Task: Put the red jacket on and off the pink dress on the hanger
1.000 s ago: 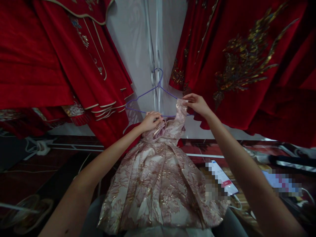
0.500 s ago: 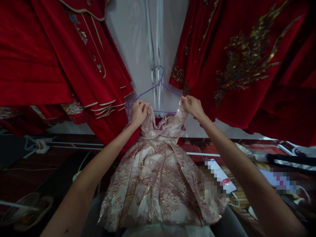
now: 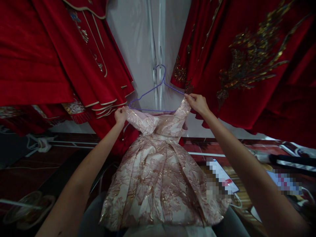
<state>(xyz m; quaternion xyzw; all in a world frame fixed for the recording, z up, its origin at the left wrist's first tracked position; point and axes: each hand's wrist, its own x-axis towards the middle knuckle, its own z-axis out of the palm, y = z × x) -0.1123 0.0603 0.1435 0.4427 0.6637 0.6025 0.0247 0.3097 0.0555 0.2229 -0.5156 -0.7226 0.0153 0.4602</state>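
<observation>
A pink and gold brocade dress point(image 3: 158, 174) hangs down in front of me, its skirt spread over my lap. Above its neckline is a purple hanger point(image 3: 150, 89), hooked on a white upright. My left hand point(image 3: 120, 115) pinches the left shoulder strap, pulled outward beside the hanger's left end. At the hanger's right end, my right hand point(image 3: 198, 102) grips the right strap, which lies over that end of the hanger. Whether the left strap is round the hanger's left end I cannot tell.
Red embroidered garments point(image 3: 51, 65) hang on the left. More red cloth point(image 3: 251, 108) with gold beadwork hangs on the right. A phone point(image 3: 223, 176) with a cable lies at lower right, near a second screen point(image 3: 283, 181). A clear plastic container point(image 3: 27, 209) sits at lower left.
My left hand has moved left, stretching the left strap out from the neckline to the hanger's left end. My right hand has kept hold of the right strap, shifting slightly right.
</observation>
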